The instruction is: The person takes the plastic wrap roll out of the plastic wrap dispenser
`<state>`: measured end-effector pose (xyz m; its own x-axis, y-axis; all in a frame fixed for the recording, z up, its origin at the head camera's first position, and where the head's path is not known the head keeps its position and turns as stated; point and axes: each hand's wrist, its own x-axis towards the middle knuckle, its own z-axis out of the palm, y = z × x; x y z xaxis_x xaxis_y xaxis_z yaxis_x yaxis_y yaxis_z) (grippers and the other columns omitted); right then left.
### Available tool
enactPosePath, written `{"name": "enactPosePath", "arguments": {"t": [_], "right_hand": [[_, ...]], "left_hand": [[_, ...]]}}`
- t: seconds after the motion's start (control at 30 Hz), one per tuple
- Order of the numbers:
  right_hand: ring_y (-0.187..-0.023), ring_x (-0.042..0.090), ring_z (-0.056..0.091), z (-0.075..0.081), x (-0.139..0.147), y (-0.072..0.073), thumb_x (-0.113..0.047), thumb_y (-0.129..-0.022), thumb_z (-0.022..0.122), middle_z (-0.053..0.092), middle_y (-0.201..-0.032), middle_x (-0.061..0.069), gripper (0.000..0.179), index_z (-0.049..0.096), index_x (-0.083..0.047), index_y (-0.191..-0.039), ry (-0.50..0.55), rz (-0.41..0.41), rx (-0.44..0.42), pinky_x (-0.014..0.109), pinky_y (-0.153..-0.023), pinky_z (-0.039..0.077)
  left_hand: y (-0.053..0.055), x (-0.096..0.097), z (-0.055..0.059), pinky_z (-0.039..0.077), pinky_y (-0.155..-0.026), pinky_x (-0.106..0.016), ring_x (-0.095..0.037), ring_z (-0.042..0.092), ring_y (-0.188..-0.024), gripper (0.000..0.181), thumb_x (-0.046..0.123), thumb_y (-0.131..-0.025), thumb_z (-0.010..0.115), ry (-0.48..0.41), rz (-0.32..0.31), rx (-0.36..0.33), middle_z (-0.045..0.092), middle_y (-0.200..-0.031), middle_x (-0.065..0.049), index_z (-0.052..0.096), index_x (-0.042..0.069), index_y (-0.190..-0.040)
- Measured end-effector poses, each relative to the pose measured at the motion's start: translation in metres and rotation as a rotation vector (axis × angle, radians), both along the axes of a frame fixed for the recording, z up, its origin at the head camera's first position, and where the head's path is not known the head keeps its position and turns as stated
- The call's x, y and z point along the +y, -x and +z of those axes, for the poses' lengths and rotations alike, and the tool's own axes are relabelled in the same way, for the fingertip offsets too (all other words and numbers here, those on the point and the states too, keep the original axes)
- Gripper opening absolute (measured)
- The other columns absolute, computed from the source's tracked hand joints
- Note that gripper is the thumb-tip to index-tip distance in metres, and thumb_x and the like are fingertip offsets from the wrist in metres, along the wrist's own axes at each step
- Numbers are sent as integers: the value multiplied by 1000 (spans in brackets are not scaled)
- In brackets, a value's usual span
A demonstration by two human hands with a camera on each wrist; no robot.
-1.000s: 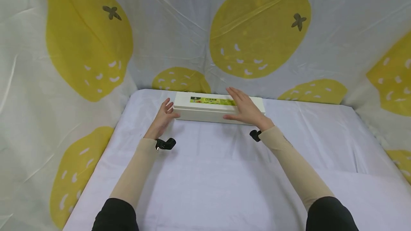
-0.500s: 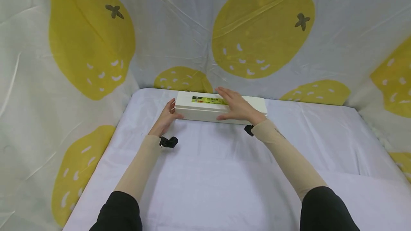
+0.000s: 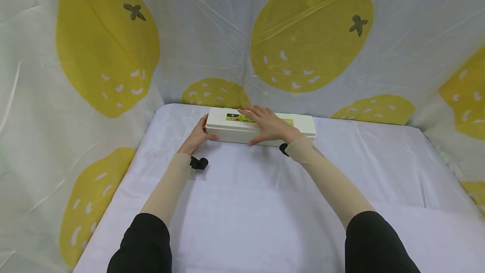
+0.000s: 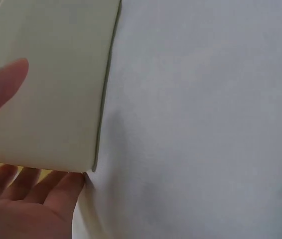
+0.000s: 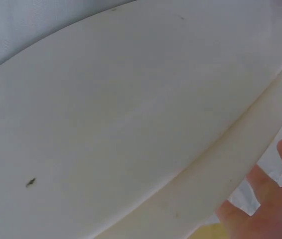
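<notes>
A long white lidded box (image 3: 232, 134) lies near the far edge of the bed-like white surface, with a yellow-green label (image 3: 234, 117) on its lid. At its left end is my left hand (image 3: 196, 137): in the left wrist view its fingers (image 4: 64, 191) touch the end of the box (image 4: 56, 109), and the thumb lies over the front face. My right hand (image 3: 270, 125) is spread over the lid right of centre, covering part of the label. The right wrist view shows its fingers (image 5: 263, 184) extended beyond the lid edge; whether they touch the box is unclear.
White cloth (image 3: 242, 218) covers the work surface. Behind it and on the left hangs a white curtain (image 3: 204, 20) printed with big yellow lemons, close behind the box. A black wrist camera (image 3: 198, 163) sits at my left wrist.
My right hand has slid left along the box, from its right part toward the middle. The left hand has closed up against the left end. The box stays about where it was.
</notes>
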<state>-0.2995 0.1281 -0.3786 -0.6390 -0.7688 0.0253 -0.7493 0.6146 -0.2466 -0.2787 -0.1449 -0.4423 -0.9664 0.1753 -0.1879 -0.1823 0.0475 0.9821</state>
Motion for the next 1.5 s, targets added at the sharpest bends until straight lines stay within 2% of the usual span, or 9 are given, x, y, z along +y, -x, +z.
{"name": "enactPosePath", "arguments": {"t": [0.23,0.47,0.73,0.87,1.0,1.23,1.4,1.5], "right_hand": [[-141,42,9,-2,-9,6,-45,-70,83,7,-158,10,111,15,-20,-154,-71,-29,-43,62,-107,8],[-140,40,12,1,-10,12,-46,-71,82,8,-158,14,110,15,-21,-155,-138,-98,-62,61,-108,8],[-141,37,12,0,-5,14,-44,-72,82,7,-158,11,109,13,-23,-155,-149,-134,-115,62,-108,6],[-141,37,12,-2,-2,16,-44,-74,81,11,-157,12,109,12,-24,-155,-158,-141,-122,61,-108,6],[-140,38,16,-4,-1,17,-43,-75,80,16,-156,12,107,11,-24,-155,-170,-139,-107,60,-108,8],[-131,40,31,-4,-4,16,-31,-78,78,29,-148,15,98,17,-23,-154,-192,-156,-42,57,-108,16],[-133,40,30,-3,-13,13,-24,-77,76,30,-148,17,98,16,-19,-154,-268,-171,8,53,-108,21],[-134,41,27,-1,-19,9,-24,-77,78,30,-148,20,100,14,-16,-154,-331,-191,33,52,-108,22]], "left_hand": [[-2,-2,11,15,-113,-40,-26,12,-143,105,-18,-74,69,2,-23,10,7,-159,-8,5,7,-154],[10,-4,-7,12,-113,-37,-23,13,-143,106,-14,-75,70,78,-46,81,10,-159,-9,3,8,-154],[16,-3,-15,19,-111,-40,-28,29,-135,106,-11,-73,74,99,-48,121,25,-154,-12,10,11,-154],[17,-3,-15,20,-111,-42,-29,29,-135,106,-10,-72,76,117,-43,122,26,-153,-13,11,11,-154],[18,-3,-17,18,-111,-42,-29,28,-136,105,-9,-72,77,139,-37,135,26,-153,-12,13,9,-153],[18,-2,-15,21,-111,-40,-30,33,-133,103,-9,-70,78,175,-22,152,31,-150,-14,18,7,-152],[17,-3,-13,19,-111,-40,-29,32,-134,104,-7,-70,79,193,-32,144,31,-151,-13,17,8,-152],[11,-2,-1,17,-112,-43,-31,30,-135,105,-8,-70,79,189,-55,119,30,-152,-15,16,7,-153]]}}
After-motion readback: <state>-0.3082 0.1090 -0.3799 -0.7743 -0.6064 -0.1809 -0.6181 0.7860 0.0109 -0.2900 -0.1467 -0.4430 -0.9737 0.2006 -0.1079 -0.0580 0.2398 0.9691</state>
